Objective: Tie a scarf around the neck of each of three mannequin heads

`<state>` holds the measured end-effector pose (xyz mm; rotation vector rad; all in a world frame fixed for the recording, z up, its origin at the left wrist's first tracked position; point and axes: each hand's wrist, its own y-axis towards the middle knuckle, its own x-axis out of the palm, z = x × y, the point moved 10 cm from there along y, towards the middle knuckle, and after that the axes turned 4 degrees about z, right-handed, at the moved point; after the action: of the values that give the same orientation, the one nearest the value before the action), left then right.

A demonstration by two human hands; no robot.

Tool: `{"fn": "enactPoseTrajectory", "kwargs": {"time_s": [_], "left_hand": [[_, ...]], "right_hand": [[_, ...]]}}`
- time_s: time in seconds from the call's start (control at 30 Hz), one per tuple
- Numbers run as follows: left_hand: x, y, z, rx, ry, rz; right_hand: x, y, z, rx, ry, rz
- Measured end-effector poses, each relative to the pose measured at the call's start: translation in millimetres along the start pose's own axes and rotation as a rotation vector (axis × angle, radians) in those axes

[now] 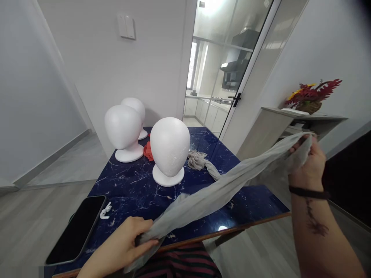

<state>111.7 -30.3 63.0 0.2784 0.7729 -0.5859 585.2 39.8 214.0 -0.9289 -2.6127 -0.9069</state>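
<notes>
Holding grey cloth stretched between left hand, closed on one end at near edge of table, and right hand, clutching the other beyond right edge. Drawn out lengthwise; not yet on nearest white head form.

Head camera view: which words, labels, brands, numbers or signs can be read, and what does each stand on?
None can be read.
White plastic double wall switch: any mark is too small to read.
Black rectangular phone: the screen is dark, no text visible.
Dark tattoo on the right forearm: too blurred to tell whether it holds lettering.
Long, sheer grey cloth and front white foam head: no lettering visible.
</notes>
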Motion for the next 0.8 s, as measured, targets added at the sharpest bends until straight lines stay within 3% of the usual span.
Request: {"fn": "enactPoseTrajectory", "kwargs": {"time_s": [0.1, 0.23, 0.33, 0.4, 0.43, 0.5, 0.53, 0.6, 0.7, 0.8], "left_hand": [[-10.4, -1, -16, -0.074, -0.047, 0.023], [-15.3, 2, -34, -0.16, -0.324, 0.122], [-3.1, 12, -30, -0.178, -0.707, 0.126], [7.6, 22, -22, -0.209, -0.901, 0.089], [10.8, 26, -17, -0.224, -0.971, 0.082], [12.1, 35, -5, -0.237, -1.082, 0.088], [11.2, 39, 1, -0.235, -1.134, 0.09], [8.6, 44, 14, -0.223, -1.238, 0.073], [-2.4, 47, 22, -0.181, -1.356, 0.06], [-26.0, 43, 4, -0.157, -1.399, 0.167]], "right_hand": [[-29, 25, 42, 0.027, -0.38, 0.074], [-34, 12, 105, 0.11, -0.873, -0.049], [-7, -32, 137, 0.185, -1.219, -0.301], [33, -74, 139, 0.145, -1.408, -0.548], [61, -96, 129, 0.079, -1.331, -0.638], [127, -153, 105, 0.049, -0.91, -0.93], [156, -188, 94, 0.115, -0.676, -1.123], [192, -241, 76, 0.315, -0.36, -1.363], [199, -291, 78, 0.687, -0.223, -1.634], [168, -294, 101, 0.998, -0.271, -1.73]]}}
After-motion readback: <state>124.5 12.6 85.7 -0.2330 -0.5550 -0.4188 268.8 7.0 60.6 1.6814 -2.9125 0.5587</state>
